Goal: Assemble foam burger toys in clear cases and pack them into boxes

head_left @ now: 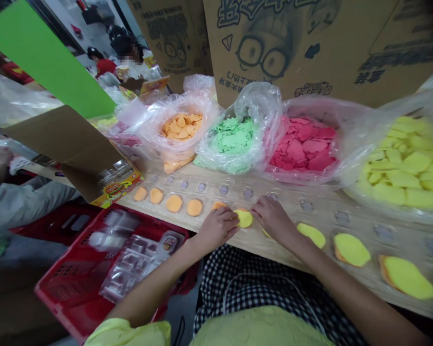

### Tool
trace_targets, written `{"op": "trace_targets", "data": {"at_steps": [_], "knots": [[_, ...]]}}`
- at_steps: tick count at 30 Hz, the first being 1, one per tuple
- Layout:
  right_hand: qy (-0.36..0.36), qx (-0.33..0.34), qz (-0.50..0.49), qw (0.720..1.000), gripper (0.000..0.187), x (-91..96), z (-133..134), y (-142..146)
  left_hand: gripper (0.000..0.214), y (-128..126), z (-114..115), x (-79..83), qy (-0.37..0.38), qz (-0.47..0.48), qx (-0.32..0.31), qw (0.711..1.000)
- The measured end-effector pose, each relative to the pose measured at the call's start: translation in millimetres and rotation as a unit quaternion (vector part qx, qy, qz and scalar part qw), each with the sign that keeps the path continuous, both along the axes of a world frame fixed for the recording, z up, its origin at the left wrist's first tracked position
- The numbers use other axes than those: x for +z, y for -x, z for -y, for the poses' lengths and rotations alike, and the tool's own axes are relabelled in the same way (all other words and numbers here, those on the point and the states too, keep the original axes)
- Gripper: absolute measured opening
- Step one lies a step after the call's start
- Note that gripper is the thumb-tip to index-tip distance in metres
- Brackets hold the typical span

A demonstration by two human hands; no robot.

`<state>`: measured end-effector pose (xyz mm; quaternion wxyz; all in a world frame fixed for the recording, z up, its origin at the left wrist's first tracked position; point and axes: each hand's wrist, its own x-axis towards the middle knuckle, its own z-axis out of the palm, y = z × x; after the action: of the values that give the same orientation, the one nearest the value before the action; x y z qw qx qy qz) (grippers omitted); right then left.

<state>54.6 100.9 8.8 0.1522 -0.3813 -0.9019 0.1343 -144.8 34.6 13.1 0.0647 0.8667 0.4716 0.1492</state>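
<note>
While both forearms reach in over the near edge of the wooden counter (159, 214), the left hand (216, 228) sits curled with its fingertips against the left side of a yellow disc (244, 218), and the right hand (272, 216) comes in from the other side, fingers extended toward it. The disc lies between the hands, on the counter's near side, and it looks as if it sits on an orange layer, though the fingers hide much of what is beneath. Toward the counter's left end, four bare orange discs (173, 203) lie in a row, and a fifth (219, 205) sits partly behind the left hand. To the right of the hands, three yellow-topped discs (351, 250) lie along the near edge, so the yellow layer is on at that end and absent from the orange ones at the left. Along the far side, a row of small grey pieces (248, 193) runs parallel. Open plastic bags of orange (182, 126), green (233, 139), pink (303, 144) and yellow pieces (404, 163) remain well filled. Below the left end, a red basket (75, 269) holds clear plastic trays (126, 254).
</note>
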Motion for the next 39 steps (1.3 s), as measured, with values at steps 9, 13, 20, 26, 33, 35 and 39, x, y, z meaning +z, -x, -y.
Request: {"op": "trace_targets", "data": {"at_steps": [9, 13, 20, 26, 33, 35, 39], "knots": [[0.035, 0.024, 0.064, 0.997, 0.003, 5.9, -5.5, 28.2, 0.024, 0.0, 2.9, -13.6, -0.068, -0.062, -0.028, 0.995], [0.046, 0.029, 0.035, 0.998, 0.004, 4.8, -3.1, 24.2, 0.025, 0.2, 6.4, -13.0, -0.071, -0.032, -0.036, 0.996], [0.03, 0.019, -0.005, 0.999, 0.02, -5.0, -3.3, 24.9, 0.026, -0.7, 6.9, -14.3, -0.048, -0.048, -0.06, 0.996], [-0.004, 0.0, 0.026, 1.0, 0.019, 2.0, -4.8, 24.4, 0.024, -5.2, 7.4, -20.6, -0.061, -0.048, -0.034, 0.996], [-0.002, 0.005, 0.061, 0.998, 0.009, -1.8, -5.0, 20.1, 0.032, -7.9, 9.7, -15.6, -0.046, -0.042, -0.027, 0.998], [-0.011, 0.001, 0.042, 0.999, 0.008, -3.1, -4.9, 20.5, 0.033, -8.0, 9.3, -14.0, -0.047, -0.049, -0.026, 0.997], [-0.028, -0.016, -0.024, 0.999, 0.007, 7.2, -2.3, 8.6, 0.026, -9.1, 9.7, -12.8, -0.077, -0.037, -0.017, 0.996]]}}
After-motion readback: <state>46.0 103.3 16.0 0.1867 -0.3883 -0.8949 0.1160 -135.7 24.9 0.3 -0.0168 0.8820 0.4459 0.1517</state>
